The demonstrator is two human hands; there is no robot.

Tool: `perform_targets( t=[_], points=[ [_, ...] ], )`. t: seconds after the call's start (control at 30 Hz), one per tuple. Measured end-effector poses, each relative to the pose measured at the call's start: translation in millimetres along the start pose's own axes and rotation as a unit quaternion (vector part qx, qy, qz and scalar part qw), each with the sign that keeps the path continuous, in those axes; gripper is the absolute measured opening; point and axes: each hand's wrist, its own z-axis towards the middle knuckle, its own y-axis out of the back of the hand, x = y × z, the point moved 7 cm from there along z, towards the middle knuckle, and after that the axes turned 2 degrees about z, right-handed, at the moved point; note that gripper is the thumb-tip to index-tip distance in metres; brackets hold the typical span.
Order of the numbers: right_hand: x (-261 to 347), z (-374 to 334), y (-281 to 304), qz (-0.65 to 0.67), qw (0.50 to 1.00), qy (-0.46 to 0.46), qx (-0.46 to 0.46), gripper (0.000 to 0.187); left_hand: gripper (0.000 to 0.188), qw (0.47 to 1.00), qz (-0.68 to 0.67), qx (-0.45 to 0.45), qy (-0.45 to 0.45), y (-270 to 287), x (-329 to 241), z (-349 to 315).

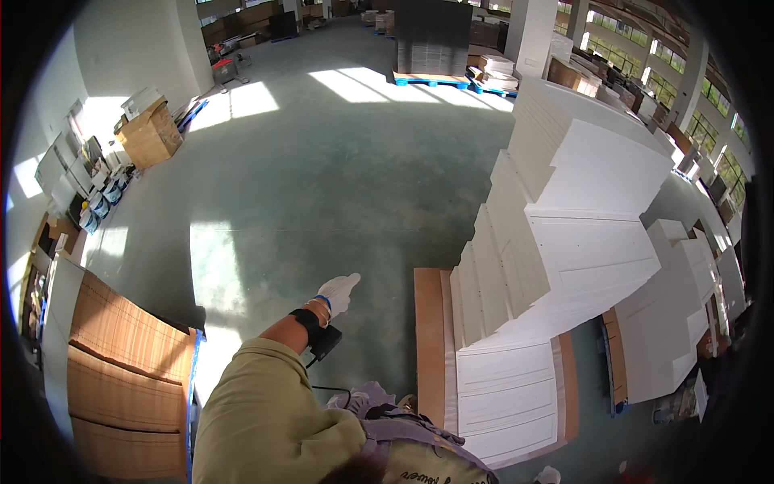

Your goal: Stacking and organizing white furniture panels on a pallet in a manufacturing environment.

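Note:
My left hand [339, 294], in a white glove, reaches out over the green floor with nothing visible in it. Its fingers look stretched out, at least in part. A black strap with a small black device [322, 339] sits round that wrist, and a cable runs from it toward my body. To the hand's right rises a tall, stepped stack of white panels [592, 250], with brown cardboard [431, 347] under it. My right hand does not show clearly; a small white shape [548, 475] at the lower edge is too cut off to name.
On the left, stacks of brown cardboard sheets [125, 387] stand by a blue edge. Another white stack [661, 323] is at the right. Farther off are a cardboard box [149, 133], several buckets [101, 202] and a dark-topped load [433, 40] on a blue pallet [431, 80].

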Motion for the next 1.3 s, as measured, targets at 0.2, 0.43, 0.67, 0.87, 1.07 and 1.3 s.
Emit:
perform_targets(
  t=[0.2, 0.43, 0.67, 0.87, 1.07, 1.3],
  points=[
    [43, -133, -7, 0.479, 0.814, -0.328, -0.003, 0.021, 0.046, 0.908, 0.0, -0.284, 0.309, 176, 280, -201],
    [97, -218, -7, 0.544, 0.771, -0.324, -0.073, 0.021, 0.06, 0.89, 0.181, -0.154, 0.389, 179, 317, -300],
    [116, -294, -55, 0.602, 0.719, -0.337, -0.076, 0.022, 0.047, 0.953, 0.274, -0.063, 0.116, 134, 295, -270],
    [91, -435, -149, 0.665, 0.617, -0.411, -0.092, 0.024, 0.047, 0.926, -0.181, -0.088, 0.319, 82, 242, -248],
    [70, -602, -276, 0.736, 0.467, -0.477, -0.116, 0.026, 0.041, 0.884, -0.309, 0.037, 0.348, -27, 218, -229],
    [69, -789, -410, 0.783, 0.347, -0.461, -0.232, 0.026, 0.008, 0.835, -0.28, 0.44, 0.176, -254, 94, -274]
  ],
)
